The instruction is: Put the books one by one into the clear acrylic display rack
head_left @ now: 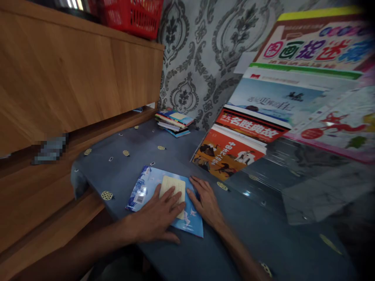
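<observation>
A glossy blue book (155, 175) lies flat on the cloth-covered table, its printed cover with a barcode facing up. On the cover is a cream-coloured panel (174, 182) with small lines of text. My left hand (161, 212) rests spread across the book and partly covers that panel. At the book's right edge, my right hand (205, 199) lies with its fingers stretched out, touching the cover near the edge. Neither hand grips anything.
A small pile of books (175, 120) sits by the patterned wall. To the right, a clear stand (260, 183) holds several upright books, one being a red book (228, 154). A wooden cabinet (82, 74) borders the left, with a red basket (133, 17) on top.
</observation>
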### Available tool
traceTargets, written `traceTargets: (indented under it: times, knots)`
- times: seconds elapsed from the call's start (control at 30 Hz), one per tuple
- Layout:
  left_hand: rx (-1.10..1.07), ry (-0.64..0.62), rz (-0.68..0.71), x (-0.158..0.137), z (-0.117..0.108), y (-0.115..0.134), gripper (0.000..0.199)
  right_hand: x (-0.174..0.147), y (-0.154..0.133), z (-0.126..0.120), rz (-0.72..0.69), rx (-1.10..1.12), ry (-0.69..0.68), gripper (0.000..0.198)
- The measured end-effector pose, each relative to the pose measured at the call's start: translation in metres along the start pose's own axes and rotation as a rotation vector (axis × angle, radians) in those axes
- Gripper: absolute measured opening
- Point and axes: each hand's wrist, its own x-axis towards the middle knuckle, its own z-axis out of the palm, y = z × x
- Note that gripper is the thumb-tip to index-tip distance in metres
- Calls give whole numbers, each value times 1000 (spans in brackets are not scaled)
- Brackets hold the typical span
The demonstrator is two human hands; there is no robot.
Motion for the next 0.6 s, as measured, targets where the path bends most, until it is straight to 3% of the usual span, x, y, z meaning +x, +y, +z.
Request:
traceTargets:
  times: [0.37, 0.5, 0.6]
  knots:
    - [289, 105, 79, -6, 23, 4, 64, -13, -10, -7, 26, 72, 41, 50]
    - [286, 164, 138, -4, 8, 2, 39, -11, -12, -13, 97, 165, 33, 50]
    - [170, 121, 87, 3, -16, -1, 23, -10, -13, -19, 136, 271, 16, 55]
